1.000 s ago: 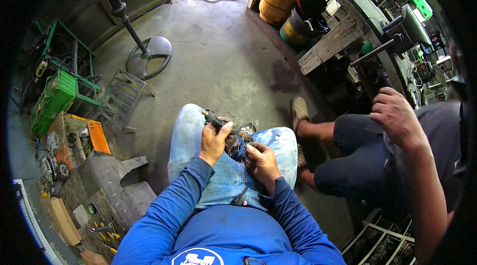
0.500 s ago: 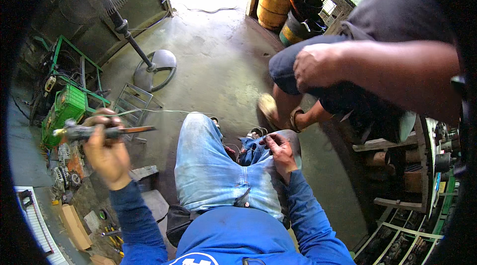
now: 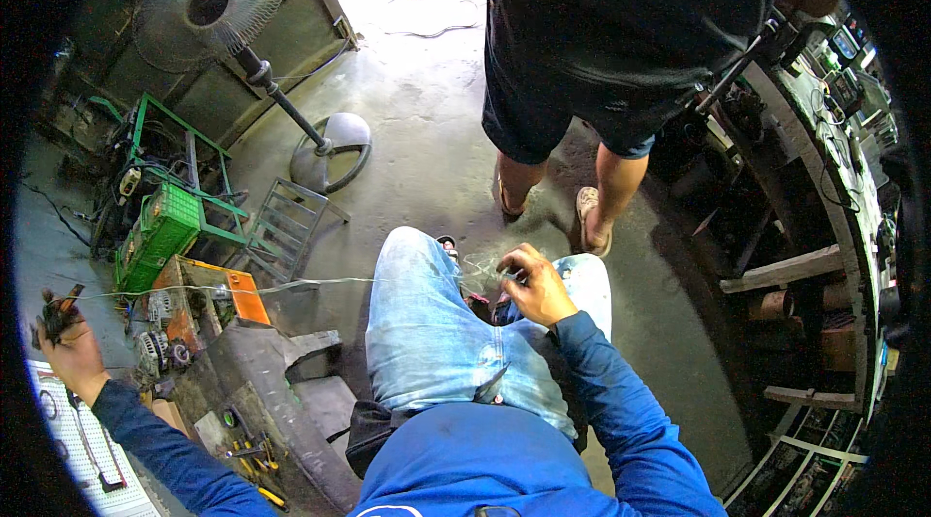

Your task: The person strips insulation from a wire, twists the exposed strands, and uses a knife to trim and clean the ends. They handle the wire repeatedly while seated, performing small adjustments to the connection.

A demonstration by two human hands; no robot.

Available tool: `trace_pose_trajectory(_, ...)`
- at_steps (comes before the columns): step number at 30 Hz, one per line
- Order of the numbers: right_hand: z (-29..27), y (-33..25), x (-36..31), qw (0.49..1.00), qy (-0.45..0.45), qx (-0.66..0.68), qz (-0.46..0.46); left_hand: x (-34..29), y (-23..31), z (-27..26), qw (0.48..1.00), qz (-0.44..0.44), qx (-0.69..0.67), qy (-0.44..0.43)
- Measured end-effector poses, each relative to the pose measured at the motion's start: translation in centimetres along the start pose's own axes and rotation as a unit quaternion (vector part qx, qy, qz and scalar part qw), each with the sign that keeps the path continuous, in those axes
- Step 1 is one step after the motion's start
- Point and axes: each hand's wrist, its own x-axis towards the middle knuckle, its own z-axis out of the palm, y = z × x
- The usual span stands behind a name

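My left hand is stretched far out to the left and closed on a dark tool with a reddish-brown shaft; its exact kind is unclear. A thin pale line, string or wire, runs across from that hand to my right hand. The right hand is above my knee, its thumb and fingers pinched together around the line. Loose loops of the same line hang between my jeans-clad legs, beside the right fingertips.
A person in dark shorts stands ahead of me. A pedestal fan, a metal rack, a green crate and an orange-sided box are at the left. Hand tools lie lower left. Shelving lines the right.
My left hand has swung outward to the left with the tool, drawing the line out longer. My right hand has lifted slightly. The other person has gone from sitting low to standing ahead.
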Motion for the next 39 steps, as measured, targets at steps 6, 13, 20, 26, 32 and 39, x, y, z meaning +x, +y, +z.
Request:
trace_pose_trajectory(6, 0.8, 2.2, 0.7, 0.976, -0.015, 0.143, 0.165, 0.7, 11.9, -11.7, 0.953, 0.159, 0.130, 0.222)
trace_pose_trajectory(13, 1.2, 6.1, 0.3, 0.879, 0.104, 0.335, 0.322, -5.6, 16.2, -15.3, 0.382, 0.066, 0.870, 0.306)
trace_pose_trajectory(20, 0.9, 8.1, 0.0, 0.780, 0.178, 0.475, 0.366, -8.2, 15.1, -16.9, 0.786, 0.162, 0.372, 0.467)
trace_pose_trajectory(26, 1.8, 7.3, -0.3, 0.858, 0.097, 0.421, 0.277, -8.6, 9.4, -14.9, 0.834, 0.106, 0.306, 0.446)
trace_pose_trajectory(32, 2.2, 7.9, -0.5, 0.918, 0.073, 0.293, 0.256, -8.4, 2.0, -10.7, 0.810, 0.048, 0.415, 0.411)
trace_pose_trajectory(39, 2.2, 8.0, -0.6, 0.948, 0.057, 0.230, 0.211, -15.4, -7.0, -10.0, 0.669, -0.284, 0.561, 0.397)
